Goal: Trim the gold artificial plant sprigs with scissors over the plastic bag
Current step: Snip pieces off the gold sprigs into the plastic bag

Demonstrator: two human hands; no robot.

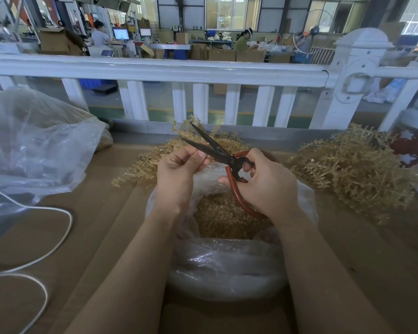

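No text, label, brand or number can be read anywhere; the distant monitors (121, 34) and yellow signs are too small and blurred.

Beyond the white railing, a busy workshop floor.

A white railing (155, 68) is running along the far edge of the cardboard-covered table (101, 225). A white cord (58, 239) is looping near its left edge, below a large crumpled clear bag (34, 145) at the far left corner. Past the railing, workers are sitting among cardboard boxes (221, 55) and lit monitors (121, 33).
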